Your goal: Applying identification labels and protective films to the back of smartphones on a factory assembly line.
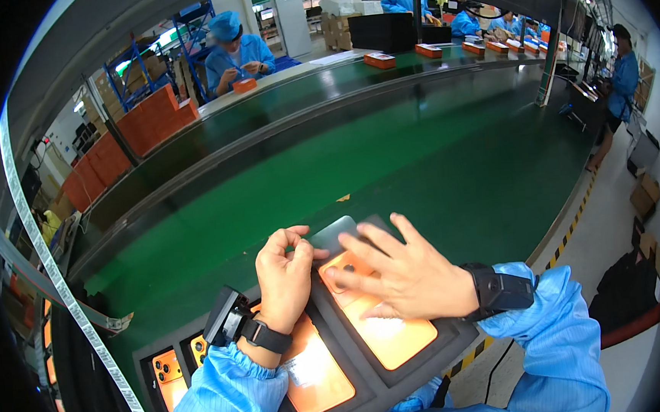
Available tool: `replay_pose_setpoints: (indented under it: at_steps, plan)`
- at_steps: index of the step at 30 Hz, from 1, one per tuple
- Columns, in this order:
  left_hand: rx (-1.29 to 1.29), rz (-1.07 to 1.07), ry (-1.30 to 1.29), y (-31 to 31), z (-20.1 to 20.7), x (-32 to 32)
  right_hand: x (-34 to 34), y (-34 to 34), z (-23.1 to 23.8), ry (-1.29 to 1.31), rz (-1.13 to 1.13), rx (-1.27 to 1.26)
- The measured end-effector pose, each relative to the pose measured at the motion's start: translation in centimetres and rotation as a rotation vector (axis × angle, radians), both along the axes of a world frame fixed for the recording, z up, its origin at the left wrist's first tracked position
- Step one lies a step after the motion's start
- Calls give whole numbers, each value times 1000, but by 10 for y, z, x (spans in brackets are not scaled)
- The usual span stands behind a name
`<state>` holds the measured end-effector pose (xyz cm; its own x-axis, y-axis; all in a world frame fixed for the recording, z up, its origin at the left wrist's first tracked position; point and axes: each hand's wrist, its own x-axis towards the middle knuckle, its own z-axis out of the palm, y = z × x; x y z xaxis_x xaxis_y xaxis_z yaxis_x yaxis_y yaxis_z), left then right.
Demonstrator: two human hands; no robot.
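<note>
My left hand [281, 274] is closed, thumb and fingertips pinched at the near left edge of a pale translucent film [335, 235]. My right hand [408, 277] is spread open, slightly blurred, over an orange phone [402, 343]; whether its fingers touch the phone I cannot tell. That phone lies back side up in a slot of a black foam tray [404, 388]. In the slot beside it sits a second orange phone [319, 371], partly under my left wrist. Another orange phone [170, 376] with its cameras showing rests at the tray's left end.
A green conveyor belt [449, 152] stretches beyond the tray. Orange boxes [379, 61] line its far side, where a person in blue [239, 55] handles something small. A patterned strip [69, 301] hangs at the left. A post [550, 68] stands at the far right.
</note>
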<state>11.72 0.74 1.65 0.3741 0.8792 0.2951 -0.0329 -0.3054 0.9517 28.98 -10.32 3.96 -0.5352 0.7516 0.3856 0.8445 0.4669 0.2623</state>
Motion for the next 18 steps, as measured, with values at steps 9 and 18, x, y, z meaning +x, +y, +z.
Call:
replay_pose_setpoints:
  at_steps: [9, 18]
  plan:
    - [-18, -35, -22, 2, -4, 2, 3, -18, -1, -55, -126, 5]
    - [1, -566, 143, 0, 15, -2, 40, -36, 8, 875, -108, 77]
